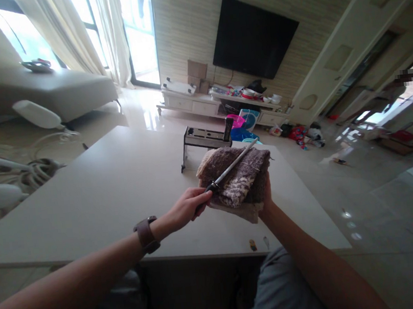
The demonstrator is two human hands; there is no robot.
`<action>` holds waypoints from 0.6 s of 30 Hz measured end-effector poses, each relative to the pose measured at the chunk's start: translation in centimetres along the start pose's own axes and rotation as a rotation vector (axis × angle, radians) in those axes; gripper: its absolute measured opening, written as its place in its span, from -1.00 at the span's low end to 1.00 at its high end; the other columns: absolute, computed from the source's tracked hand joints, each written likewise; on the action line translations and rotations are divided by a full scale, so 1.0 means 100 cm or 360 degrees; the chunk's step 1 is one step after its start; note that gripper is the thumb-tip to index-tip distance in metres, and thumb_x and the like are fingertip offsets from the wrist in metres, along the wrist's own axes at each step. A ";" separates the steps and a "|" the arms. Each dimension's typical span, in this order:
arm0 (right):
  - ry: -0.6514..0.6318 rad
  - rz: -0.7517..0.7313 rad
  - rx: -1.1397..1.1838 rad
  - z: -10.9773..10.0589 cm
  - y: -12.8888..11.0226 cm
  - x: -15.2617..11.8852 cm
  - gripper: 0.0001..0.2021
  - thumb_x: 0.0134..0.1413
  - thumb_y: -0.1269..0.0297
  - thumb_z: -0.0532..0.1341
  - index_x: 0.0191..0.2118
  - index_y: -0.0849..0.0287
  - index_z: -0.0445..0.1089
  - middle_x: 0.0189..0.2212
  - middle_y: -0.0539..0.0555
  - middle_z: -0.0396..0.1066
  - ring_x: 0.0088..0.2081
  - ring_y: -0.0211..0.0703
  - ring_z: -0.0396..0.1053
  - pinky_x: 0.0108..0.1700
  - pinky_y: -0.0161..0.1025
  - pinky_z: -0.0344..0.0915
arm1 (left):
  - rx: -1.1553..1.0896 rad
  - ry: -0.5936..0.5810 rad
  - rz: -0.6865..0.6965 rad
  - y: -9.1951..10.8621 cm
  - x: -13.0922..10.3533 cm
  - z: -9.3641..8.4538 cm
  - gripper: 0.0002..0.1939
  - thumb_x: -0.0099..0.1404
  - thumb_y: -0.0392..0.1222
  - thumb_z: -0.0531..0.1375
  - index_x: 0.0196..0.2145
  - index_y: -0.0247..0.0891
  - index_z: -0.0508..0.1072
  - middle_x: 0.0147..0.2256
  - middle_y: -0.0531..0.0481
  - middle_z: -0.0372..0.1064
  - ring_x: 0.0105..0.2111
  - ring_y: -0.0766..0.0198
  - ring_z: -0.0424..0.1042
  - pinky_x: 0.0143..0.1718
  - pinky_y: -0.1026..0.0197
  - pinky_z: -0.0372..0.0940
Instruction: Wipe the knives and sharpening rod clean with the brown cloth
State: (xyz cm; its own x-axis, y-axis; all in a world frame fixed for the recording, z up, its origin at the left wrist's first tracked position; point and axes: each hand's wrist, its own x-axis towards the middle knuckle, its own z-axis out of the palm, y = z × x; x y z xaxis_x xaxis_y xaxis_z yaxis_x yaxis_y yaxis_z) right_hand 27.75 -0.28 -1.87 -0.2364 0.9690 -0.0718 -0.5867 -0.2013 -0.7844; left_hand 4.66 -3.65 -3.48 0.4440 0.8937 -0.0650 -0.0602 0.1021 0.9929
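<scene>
My left hand (190,206) is closed round the black handle of a sharpening steel (233,165), whose grey rod slants up to the right across a folded towel (244,185). The towel is brown and fluffy, with a whitish patch and a beige underside. My right hand (267,198) grips it from the right and below, fingers mostly hidden behind the cloth. Both are held above the white table (139,181). Just beyond the towel stands a knife block (206,137) with a dark top and slots; one black handle (228,128) sticks up at its right end.
Two small stickers or bits (253,244) lie at the table's near edge. Past the far edge are a pink basket (235,120) and blue tubs (243,134). A low TV cabinet (194,104) lines the wall, white chairs (38,114) stand left, and a person (388,93) is far right.
</scene>
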 end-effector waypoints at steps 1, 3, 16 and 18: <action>-0.0025 -0.0004 0.0000 -0.001 0.001 0.000 -0.44 -0.11 -0.32 0.28 -0.14 0.03 0.54 -0.10 0.09 0.60 0.03 0.17 0.48 0.14 0.14 0.38 | 0.0012 -0.0015 0.0010 0.001 -0.001 0.000 -0.54 0.29 0.18 0.18 -0.51 -0.26 0.28 -0.70 0.16 0.12 -0.74 0.45 0.04 -0.73 0.34 -0.07; -0.0086 0.0023 -0.0012 -0.003 0.002 -0.001 -0.41 -0.12 -0.33 0.30 -0.13 0.04 0.55 -0.11 0.09 0.60 0.06 0.17 0.47 0.16 0.15 0.36 | 0.0047 -0.0042 0.0017 0.002 -0.002 0.000 -0.54 0.29 0.17 0.18 -0.52 -0.25 0.26 -0.69 0.16 0.13 -0.73 0.45 0.04 -0.72 0.34 -0.06; -0.0204 0.0208 -0.0046 -0.012 0.012 0.002 -0.57 -0.24 0.06 0.50 -0.19 0.11 0.54 -0.23 0.08 0.62 -0.07 0.13 0.54 0.12 0.11 0.42 | 0.0050 -0.0093 0.0034 0.007 -0.006 0.003 -0.57 0.31 0.14 0.19 -0.49 -0.30 0.34 -0.69 0.15 0.13 -0.72 0.45 0.03 -0.69 0.33 -0.09; -0.0234 0.0157 -0.0079 -0.010 0.011 0.000 -0.59 -0.29 0.10 0.52 -0.24 0.10 0.54 -0.27 0.05 0.63 -0.11 0.12 0.55 0.11 0.11 0.42 | -0.0003 -0.0060 0.0058 0.007 -0.006 0.003 -0.57 0.30 0.14 0.19 -0.50 -0.28 0.32 -0.70 0.16 0.11 -0.73 0.45 0.02 -0.70 0.33 -0.11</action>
State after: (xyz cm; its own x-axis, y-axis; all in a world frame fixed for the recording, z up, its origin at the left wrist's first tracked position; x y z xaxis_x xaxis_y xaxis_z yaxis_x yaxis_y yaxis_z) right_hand 27.91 -0.40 -3.33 -0.4036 0.9128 -0.0622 -0.5169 -0.2836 -0.8077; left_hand 4.65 -4.27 -2.71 0.4746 0.8799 -0.0248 -0.0788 0.0705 0.9944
